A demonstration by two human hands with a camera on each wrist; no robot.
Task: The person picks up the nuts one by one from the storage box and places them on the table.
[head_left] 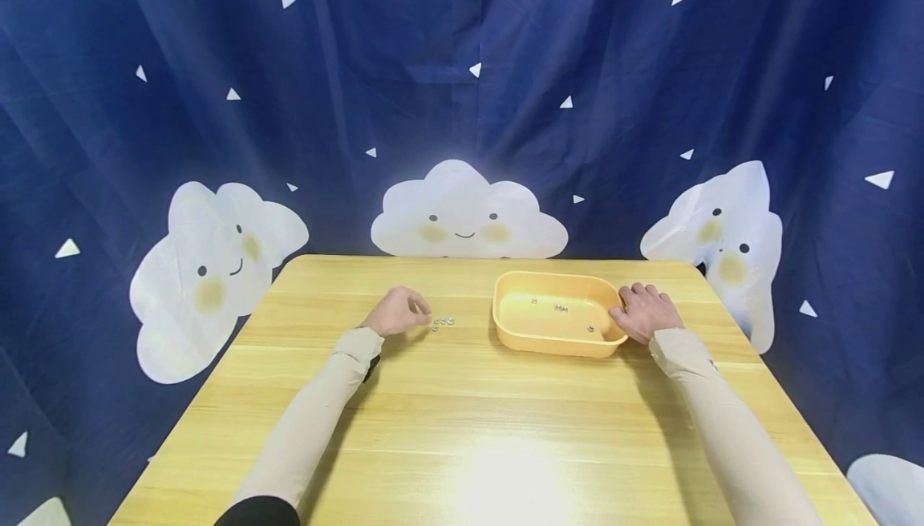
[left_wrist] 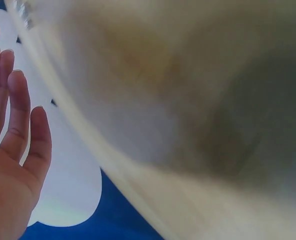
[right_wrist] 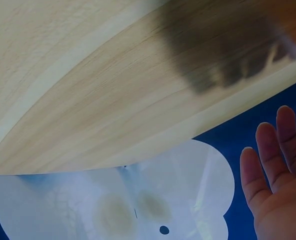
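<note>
On the wooden bench (head_left: 404,430), small shiny pieces (head_left: 451,321) lie just beside the left grip (head_left: 397,312); the right grip (head_left: 646,314) holds the right end of a yellow tray (head_left: 556,345) containing similar bits (head_left: 561,309).

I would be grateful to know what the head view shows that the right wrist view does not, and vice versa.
Only the head view shows the left hand, small silver metal pieces and the inside of the yellow, rounded-rectangular tray.

Only the right wrist view shows the palm side of the right hand.

Both share that hand, the light wooden table and the dark blue fabric backdrop with white cloud. An orange blur at the wrist view's edge is too indistinct to identify.
</note>
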